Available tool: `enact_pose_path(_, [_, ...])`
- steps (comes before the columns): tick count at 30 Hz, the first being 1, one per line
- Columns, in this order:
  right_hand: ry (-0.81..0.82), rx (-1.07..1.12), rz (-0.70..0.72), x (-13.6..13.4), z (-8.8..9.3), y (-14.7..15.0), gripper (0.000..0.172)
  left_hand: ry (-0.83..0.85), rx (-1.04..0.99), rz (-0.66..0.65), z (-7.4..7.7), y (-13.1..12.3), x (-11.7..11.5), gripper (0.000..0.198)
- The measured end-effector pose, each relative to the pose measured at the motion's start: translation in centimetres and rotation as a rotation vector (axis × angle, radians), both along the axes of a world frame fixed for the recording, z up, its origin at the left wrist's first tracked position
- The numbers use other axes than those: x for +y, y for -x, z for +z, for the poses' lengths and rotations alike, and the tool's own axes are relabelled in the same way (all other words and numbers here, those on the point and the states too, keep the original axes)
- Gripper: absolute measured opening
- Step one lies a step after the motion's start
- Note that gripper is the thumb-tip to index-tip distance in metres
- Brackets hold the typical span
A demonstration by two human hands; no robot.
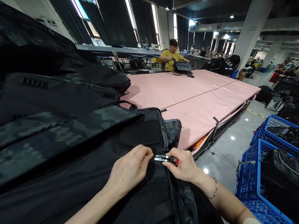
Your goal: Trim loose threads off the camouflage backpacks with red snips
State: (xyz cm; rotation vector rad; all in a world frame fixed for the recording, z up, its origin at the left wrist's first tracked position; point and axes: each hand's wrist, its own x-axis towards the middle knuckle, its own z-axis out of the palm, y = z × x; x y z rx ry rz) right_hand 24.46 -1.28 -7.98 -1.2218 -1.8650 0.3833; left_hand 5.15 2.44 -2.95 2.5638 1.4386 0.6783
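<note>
A black and dark-camouflage backpack (98, 146) lies in front of me on the pink table (187, 99). My left hand (130, 169) pinches the bag's black fabric with fingers closed. My right hand (184, 165) grips small thread snips (164, 159) with a red handle end, their metal blades pointing left toward my left fingertips. A thin bracelet circles my right wrist.
More dark bags (46, 77) are stacked at the left. A person in a yellow shirt (171, 57) works on a dark bag (182, 67) at the table's far end. Blue crates (266, 174) holding black goods stand on the floor at the right.
</note>
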Motion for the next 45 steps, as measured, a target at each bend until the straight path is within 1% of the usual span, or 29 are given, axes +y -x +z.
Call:
enact_pose_path(5, [-0.024, -0.043, 0.024, 0.4, 0.2, 0.2, 0.008, -0.004, -0.008, -0.007, -0.2, -0.1, 0.0, 0.032])
enact_pose_path(8, [-0.012, 0.045, 0.019, 0.4, -0.3, 0.2, 0.011, 0.026, -0.107, 0.021, 0.4, -0.2, -0.4, 0.031])
enact_pose_path(10, [0.032, 0.204, -0.009, 0.1, -0.7, -0.1, 0.014, 0.122, -0.222, 0.0, 1.2, -0.2, -1.2, 0.032])
enact_pose_path(11, [0.065, 0.296, -0.033, -0.2, -0.9, -0.3, 0.016, 0.211, -0.278, -0.049, 1.7, -0.2, -1.8, 0.037])
enact_pose_path(13, [0.148, 0.467, -0.081, -0.9, -1.3, -0.8, 0.018, 0.408, -0.353, -0.192, 2.5, -0.2, -2.8, 0.05])
enact_pose_path(14, [0.191, 0.536, -0.097, -1.3, -1.6, -1.1, 0.019, 0.475, -0.364, -0.249, 2.7, -0.2, -3.2, 0.055])
enact_pose_path(15, [0.229, 0.591, -0.111, -1.7, -1.9, -1.4, 0.019, 0.504, -0.359, -0.277, 2.6, -0.2, -3.5, 0.056])
enact_pose_path(17, [0.281, 0.672, -0.123, -2.7, -2.4, -1.9, 0.018, 0.462, -0.321, -0.257, 1.7, -0.3, -3.5, 0.046])
enact_pose_path(19, [0.295, 0.722, -0.13, -3.8, -2.9, -2.3, 0.017, 0.384, -0.26, -0.246, 0.2, -0.5, -3.1, 0.035])
enact_pose_path(21, [0.286, 0.76, -0.129, -4.7, -3.2, -2.6, 0.018, 0.321, -0.188, -0.285, -1.2, -0.7, -2.7, 0.033])
enact_pose_path(23, [0.279, 0.785, -0.119, -5.5, -3.4, -2.6, 0.018, 0.243, -0.122, -0.322, -2.1, -1.0, -2.6, 0.033])
enact_pose_path(25, [0.288, 0.785, -0.102, -6.2, -3.4, -2.6, 0.017, 0.17, -0.071, -0.348, -2.3, -1.2, -2.7, 0.031])
enact_pose_path(29, [0.323, 0.728, -0.087, -7.2, -3.2, -2.4, 0.014, 0.072, -0.01, -0.418, -2.2, -2.1, -3.5, 0.029])
enact_pose_path(31, [0.323, 0.672, -0.089, -7.7, -3.0, -2.4, 0.014, 0.035, 0.011, -0.4, -2.2, -2.5, -4.0, 0.032])
enact_pose_path(33, [0.304, 0.595, -0.093, -8.1, -2.8, -2.5, 0.013, 0.051, -0.002, -0.349, -2.1, -2.8, -4.4, 0.034])
enact_pose_path(35, [0.269, 0.509, -0.1, -8.4, -2.8, -2.6, 0.012, 0.158, -0.052, -0.281, -1.8, -2.9, -4.4, 0.033])
enact_pose_path(38, [0.226, 0.413, -0.1, -8.7, -2.8, -2.8, 0.012, 0.351, -0.164, -0.138, -1.2, -2.5, -3.8, 0.032])
enact_pose_path(40, [0.204, 0.384, -0.086, -8.8, -2.9, -2.9, 0.012, 0.415, -0.239, -0.059, -0.9, -2.1, -3.4, 0.033])
enact_pose_path(42, [0.175, 0.365, -0.066, -8.8, -3.0, -2.9, 0.012, 0.45, -0.289, -0.033, -0.7, -1.8, -3.2, 0.034])
enact_pose_path(45, [0.145, 0.334, -0.037, -8.9, -3.2, -2.9, 0.012, 0.479, -0.297, -0.051, -0.7, -1.7, -3.2, 0.035])
